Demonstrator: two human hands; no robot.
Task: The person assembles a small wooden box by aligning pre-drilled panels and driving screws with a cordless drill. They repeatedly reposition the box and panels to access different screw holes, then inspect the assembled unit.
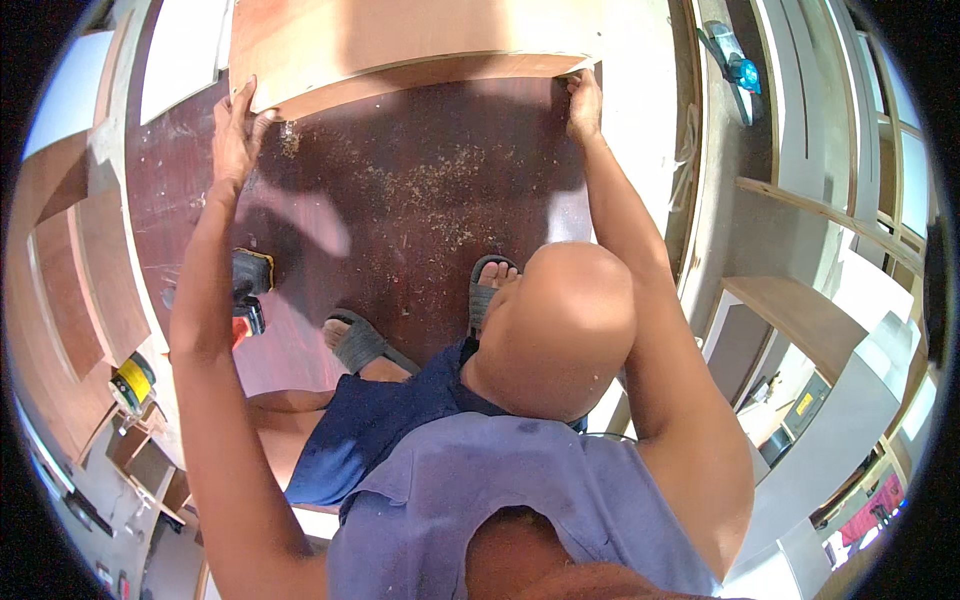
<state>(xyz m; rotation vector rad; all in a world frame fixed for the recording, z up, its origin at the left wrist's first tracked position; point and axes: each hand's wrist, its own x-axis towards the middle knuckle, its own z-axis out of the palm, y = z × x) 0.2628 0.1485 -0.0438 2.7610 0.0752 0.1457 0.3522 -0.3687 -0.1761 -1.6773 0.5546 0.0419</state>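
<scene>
A pale plywood panel (pixel 300 40) with a wooden strip (pixel 420 78) along its near edge lies at the top of the view, cut off by the frame. My left hand (pixel 236 135) grips its near left corner, thumb on the near side and fingers at the left edge. At the opposite end, my right hand (pixel 584 108) closes on the near right corner, its fingertips partly hidden at the strip. Both arms are stretched forward. Sawdust (pixel 425 190) is scattered on the dark red board (pixel 330 165) between my hands and my feet.
A cordless power tool (pixel 250 285), black with yellow and red parts, lies beside my left forearm. My sandalled feet (pixel 362 342) rest on the dark red board. Further left is a yellow-and-black round item (pixel 132 383). A teal-topped clear object (pixel 742 75) and wooden frames (pixel 830 220) stand at right.
</scene>
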